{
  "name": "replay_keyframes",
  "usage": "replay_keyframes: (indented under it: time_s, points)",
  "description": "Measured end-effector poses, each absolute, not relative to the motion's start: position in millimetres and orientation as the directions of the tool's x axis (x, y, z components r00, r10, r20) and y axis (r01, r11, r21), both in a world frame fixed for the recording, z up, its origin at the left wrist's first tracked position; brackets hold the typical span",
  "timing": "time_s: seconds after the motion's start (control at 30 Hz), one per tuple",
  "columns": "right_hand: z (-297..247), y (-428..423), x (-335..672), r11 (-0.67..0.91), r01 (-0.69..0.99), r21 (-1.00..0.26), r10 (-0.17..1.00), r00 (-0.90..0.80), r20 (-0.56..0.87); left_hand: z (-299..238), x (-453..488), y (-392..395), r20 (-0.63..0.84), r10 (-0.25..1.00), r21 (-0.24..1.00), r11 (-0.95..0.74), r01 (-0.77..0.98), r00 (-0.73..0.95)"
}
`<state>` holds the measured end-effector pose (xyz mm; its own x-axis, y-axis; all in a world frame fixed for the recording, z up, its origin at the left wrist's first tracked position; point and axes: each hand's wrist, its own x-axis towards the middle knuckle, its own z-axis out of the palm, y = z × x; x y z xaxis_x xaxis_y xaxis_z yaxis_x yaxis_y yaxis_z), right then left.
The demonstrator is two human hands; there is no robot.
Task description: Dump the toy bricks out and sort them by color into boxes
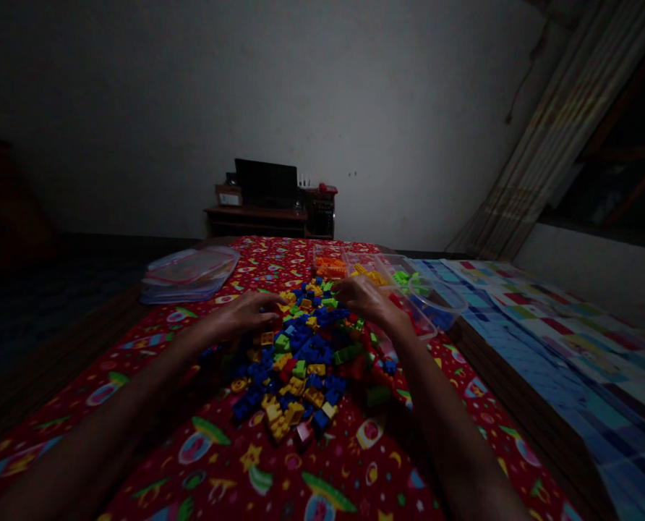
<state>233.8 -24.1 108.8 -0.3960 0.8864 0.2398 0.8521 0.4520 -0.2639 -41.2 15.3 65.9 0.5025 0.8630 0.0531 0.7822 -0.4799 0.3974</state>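
A heap of building bricks in blue, yellow, green and red lies on the red patterned tablecloth. At the heap's left edge is my left hand, thumb and forefinger apart beside yellow bricks, with nothing visible between them. My right hand is over the heap's far right side, its fingers bent together and pointing left. Whatever its fingertips may hold is hidden. Just beyond that hand stand clear plastic boxes with sorted bricks: orange bricks, yellow bricks, lime green bricks. Red and blue bricks show in boxes nearer.
A round clear tub sits at the table's right edge. Stacked clear lids lie at the far left. Beyond the table, a dark monitor stands on a desk by the wall. A bed with a checked cover is on the right.
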Motion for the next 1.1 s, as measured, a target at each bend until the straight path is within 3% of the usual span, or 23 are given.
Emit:
replay_keyframes:
  time_s: [0.13,0.27,0.53,0.67,0.87,1.0,1.1]
  points:
    - [119,-44,211,0.42,0.904,-0.078,0.907,-0.416,0.066,67,-39,7,-0.02,0.85,0.347,-0.487,0.801,0.526]
    - [113,-46,207,0.396,0.917,0.046,0.917,-0.393,-0.068,64,-29,2,0.011,0.839,0.275,-0.525,0.805,0.544]
    - [82,-26,211,0.422,0.907,0.0,0.905,-0.421,0.052,63,-32,7,0.159,0.859,0.233,-0.511,0.827,0.486]
    - [83,-29,209,0.403,0.914,0.052,0.915,-0.402,-0.013,64,-33,9,0.182,0.875,0.335,-0.484,0.808,0.448]
    - [82,-27,206,0.356,0.934,0.034,0.934,-0.355,-0.027,59,-32,14,0.196,0.845,0.616,-0.501,0.608,0.497]
    - [86,-24,214,0.388,0.92,-0.051,0.922,-0.388,0.013,62,-32,9,0.21,0.852,0.721,-0.466,0.512,0.479]
    - [90,-21,220,0.411,0.893,-0.185,0.91,-0.391,0.137,68,-28,2,0.19,0.874,0.792,-0.406,0.457,0.448]
